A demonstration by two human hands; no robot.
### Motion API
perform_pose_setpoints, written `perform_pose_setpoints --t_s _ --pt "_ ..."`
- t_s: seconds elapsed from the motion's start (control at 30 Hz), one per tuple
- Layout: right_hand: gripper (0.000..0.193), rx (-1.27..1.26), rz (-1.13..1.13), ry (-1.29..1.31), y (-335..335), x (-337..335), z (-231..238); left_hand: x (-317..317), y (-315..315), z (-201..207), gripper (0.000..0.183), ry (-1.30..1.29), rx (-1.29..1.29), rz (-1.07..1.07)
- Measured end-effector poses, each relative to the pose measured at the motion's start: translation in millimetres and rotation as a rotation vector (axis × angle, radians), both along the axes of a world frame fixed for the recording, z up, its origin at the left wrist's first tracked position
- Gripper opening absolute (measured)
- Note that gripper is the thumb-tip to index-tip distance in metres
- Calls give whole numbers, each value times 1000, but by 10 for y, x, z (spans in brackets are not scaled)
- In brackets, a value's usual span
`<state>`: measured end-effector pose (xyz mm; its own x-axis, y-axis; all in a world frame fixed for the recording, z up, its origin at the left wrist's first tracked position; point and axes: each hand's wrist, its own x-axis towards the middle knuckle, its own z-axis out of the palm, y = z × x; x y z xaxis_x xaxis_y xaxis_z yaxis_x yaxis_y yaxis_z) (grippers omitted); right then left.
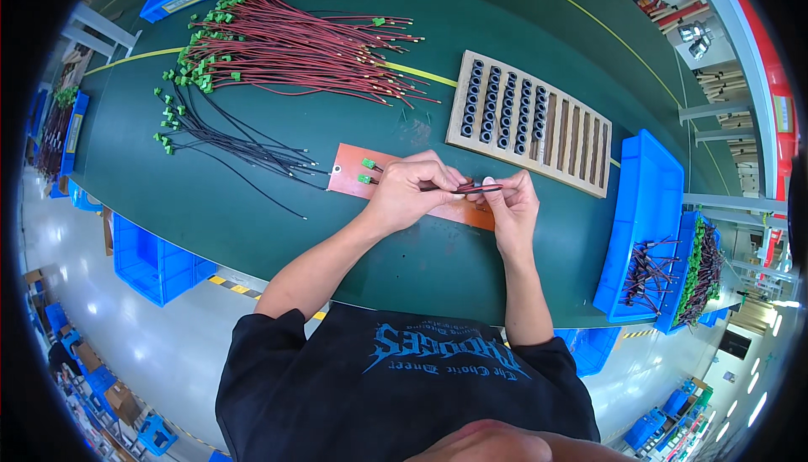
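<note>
My left hand (406, 194) is closed in a pinch on the black and red wires (481, 188), close to the middle of the orange board (348, 183). Closed on the same wires a little to the right is my right hand (513, 209), its thumb and forefinger pressed together. Two green connectors (368, 163) stick out on the left side of my left hand, over the board's left end. My fingers hide where the wires meet, and whether a small part sits between the fingertips I cannot tell.
Red wires (295, 41) with green connectors lie in a big pile at the back left, black wires (252, 140) in front of them. Behind my right hand stands a wooden rack (579, 146) holding black cylindrical parts (505, 104). A blue tray (652, 180) with wired pieces sits at the right edge.
</note>
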<state>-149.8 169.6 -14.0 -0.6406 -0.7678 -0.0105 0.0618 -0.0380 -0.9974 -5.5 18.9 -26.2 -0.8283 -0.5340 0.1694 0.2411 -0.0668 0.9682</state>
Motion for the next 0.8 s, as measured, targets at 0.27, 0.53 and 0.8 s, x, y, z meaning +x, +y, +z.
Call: perform_pose_setpoints --t_s 0.27,0.53,0.8 --pt "22 -51 30 -39 16 -16 -12 -129 81 -16 10 44 96 12" --pt "21 -74 22 -58 3 -14 -9 -42 90 174 8 -8 -250 49" --pt "23 -52 46 -49 4 -22 3 -42 56 -10 8 -59 200 -32"
